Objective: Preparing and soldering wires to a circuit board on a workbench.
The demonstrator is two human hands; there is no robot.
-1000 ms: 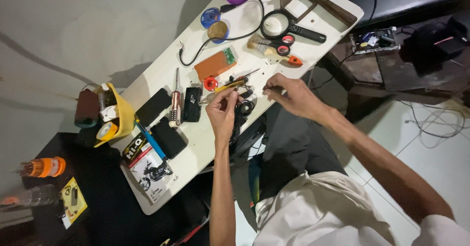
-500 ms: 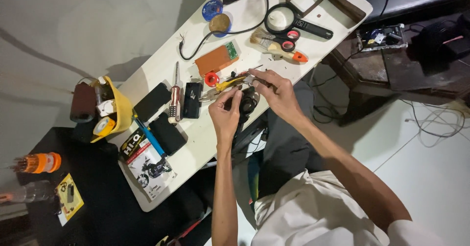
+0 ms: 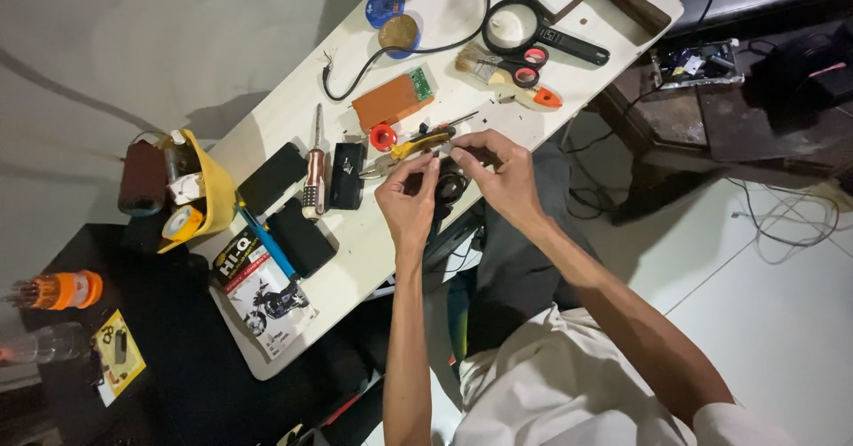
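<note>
- Over the near edge of the white tabletop, both hands are meeting around a small dark part.
- Left hand is pinching it narrowly; right hand is closing on its top.
- It is looking light, stiff and likely fragile: best taken by its edges.
- Yellow-handled pliers are lying just beside.

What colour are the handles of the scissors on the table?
The scissors have red handles, seen in the head view.

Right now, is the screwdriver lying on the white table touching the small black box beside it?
Apart. The head view shows a strip of white table between the screwdriver and the small black box.
</note>
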